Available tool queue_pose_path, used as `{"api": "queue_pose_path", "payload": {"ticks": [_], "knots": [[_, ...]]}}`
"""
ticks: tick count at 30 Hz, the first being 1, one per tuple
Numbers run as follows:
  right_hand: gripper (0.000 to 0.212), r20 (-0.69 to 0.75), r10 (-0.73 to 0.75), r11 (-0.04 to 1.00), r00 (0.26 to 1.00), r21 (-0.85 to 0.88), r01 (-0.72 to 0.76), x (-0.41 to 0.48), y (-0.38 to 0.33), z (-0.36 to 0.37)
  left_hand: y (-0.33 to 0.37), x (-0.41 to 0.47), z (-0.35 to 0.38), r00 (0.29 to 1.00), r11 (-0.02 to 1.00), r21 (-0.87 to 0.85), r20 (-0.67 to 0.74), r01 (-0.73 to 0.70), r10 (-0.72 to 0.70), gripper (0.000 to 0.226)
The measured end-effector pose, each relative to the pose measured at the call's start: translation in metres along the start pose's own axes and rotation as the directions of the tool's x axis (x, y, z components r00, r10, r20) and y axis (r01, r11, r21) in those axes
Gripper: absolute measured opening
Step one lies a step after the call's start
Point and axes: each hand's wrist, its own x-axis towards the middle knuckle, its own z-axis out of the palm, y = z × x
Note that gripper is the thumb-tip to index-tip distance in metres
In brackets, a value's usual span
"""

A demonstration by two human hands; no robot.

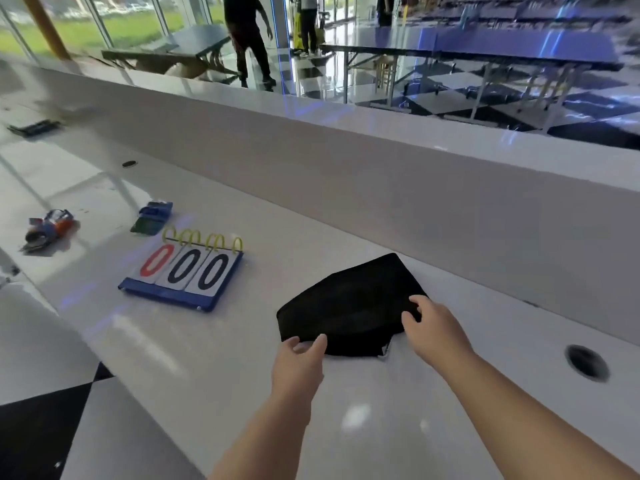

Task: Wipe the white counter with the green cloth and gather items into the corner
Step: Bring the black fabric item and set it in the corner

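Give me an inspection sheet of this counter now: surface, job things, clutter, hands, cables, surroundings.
Surface: white counter, glossy, two round holes; raised wall along its far side.
Job's things: cloth, dark-looking here, lying flat near the wall.
Clutter: flip scoreboard showing 000; small blue item; blue-orange bundle; dark flat item; all left of the cloth.
Hands: left hand pinches the cloth's near edge; right hand grips its right edge.
Cables: nothing seen.
Surroundings: table tennis tables and people standing beyond the wall.
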Motion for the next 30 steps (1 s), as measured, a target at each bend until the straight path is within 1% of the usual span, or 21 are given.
{"api": "queue_pose_path", "payload": {"ticks": [3, 5, 7, 8, 10, 12, 13, 14, 16, 17, 18, 20, 22, 23, 24, 26, 28, 30], "knots": [[0.051, 0.003, 0.063, 0.998, 0.998, -0.031, -0.063, 0.031, -0.006, 0.020, 0.002, 0.031, 0.012, 0.994, 0.994, -0.049, -0.049, 0.094, -0.097, 0.072], [0.053, -0.023, 0.109, 0.991, 0.994, -0.074, -0.110, 0.050, -0.005, 0.029, 0.003, 0.049, 0.017, 0.979, 0.978, -0.120, -0.087, 0.172, -0.183, 0.074], [0.056, -0.060, 0.157, 0.980, 0.986, -0.111, -0.163, 0.063, -0.002, 0.035, -0.002, 0.068, 0.022, 0.964, 0.966, -0.167, -0.148, 0.198, -0.223, 0.073], [0.058, -0.070, 0.189, 0.973, 0.979, -0.123, -0.197, 0.068, 0.000, 0.037, -0.004, 0.073, 0.024, 0.960, 0.969, -0.158, -0.175, 0.190, -0.217, 0.071], [0.063, -0.072, 0.246, 0.952, 0.967, -0.172, -0.255, 0.075, 0.003, 0.041, -0.012, 0.082, 0.028, 0.951, 0.965, -0.178, -0.210, 0.191, -0.227, 0.055], [0.068, -0.070, 0.275, 0.933, 0.959, -0.222, -0.283, 0.078, 0.006, 0.045, -0.011, 0.083, 0.030, 0.924, 0.913, -0.310, -0.190, 0.264, -0.332, 0.049], [0.070, -0.073, 0.284, 0.931, 0.956, -0.217, -0.293, 0.079, 0.006, 0.046, -0.011, 0.085, 0.032, 0.913, 0.895, -0.342, -0.187, 0.287, -0.364, 0.046], [0.073, -0.083, 0.293, 0.931, 0.952, -0.200, -0.304, 0.079, 0.006, 0.047, -0.010, 0.085, 0.035, 0.913, 0.904, -0.329, -0.205, 0.274, -0.352, 0.047], [0.084, -0.108, 0.347, 0.914, 0.931, -0.183, -0.362, 0.080, 0.006, 0.046, -0.006, 0.084, 0.040, 0.919, 0.937, -0.256, -0.252, 0.239, -0.303, 0.065], [0.088, -0.108, 0.397, 0.895, 0.912, -0.175, -0.410, 0.080, 0.007, 0.043, -0.004, 0.082, 0.041, 0.917, 0.940, -0.249, -0.265, 0.233, -0.297, 0.069], [0.088, -0.092, 0.447, 0.876, 0.890, -0.158, -0.456, 0.080, 0.008, 0.040, -0.001, 0.082, 0.041, 0.915, 0.938, -0.261, -0.270, 0.230, -0.300, 0.068], [0.074, -0.020, 0.507, 0.860, 0.862, -0.061, -0.507, 0.078, 0.014, 0.035, -0.001, 0.084, 0.040, 0.913, 0.926, -0.294, -0.258, 0.238, -0.316, 0.067], [0.058, 0.045, 0.496, 0.859, 0.867, 0.119, -0.497, 0.073, 0.024, 0.032, -0.001, 0.088, 0.036, 0.913, 0.905, -0.340, -0.222, 0.256, -0.342, 0.068], [0.055, 0.052, 0.485, 0.848, 0.873, 0.216, -0.484, 0.069, 0.029, 0.030, -0.002, 0.090, 0.033, 0.917, 0.892, -0.367, -0.192, 0.263, -0.349, 0.067], [0.055, 0.058, 0.483, 0.826, 0.874, 0.299, -0.477, 0.063, 0.033, 0.029, -0.004, 0.091, 0.030, 0.926, 0.875, -0.404, -0.145, 0.267, -0.350, 0.064], [0.058, 0.072, 0.488, 0.774, 0.870, 0.425, -0.469, 0.050, 0.039, 0.027, -0.006, 0.089, 0.024, 0.949, 0.835, -0.474, 0.008, 0.282, -0.316, 0.051], [0.059, 0.087, 0.482, 0.733, 0.872, 0.506, -0.455, 0.035, 0.045, 0.024, -0.008, 0.083, 0.018, 0.958, 0.821, -0.494, 0.125, 0.285, -0.257, 0.040], [0.058, 0.093, 0.467, 0.702, 0.879, 0.565, -0.433, 0.019, 0.052, 0.019, -0.011, 0.076, 0.010, 0.962, 0.821, -0.506, 0.193, 0.266, -0.193, 0.034]]}}
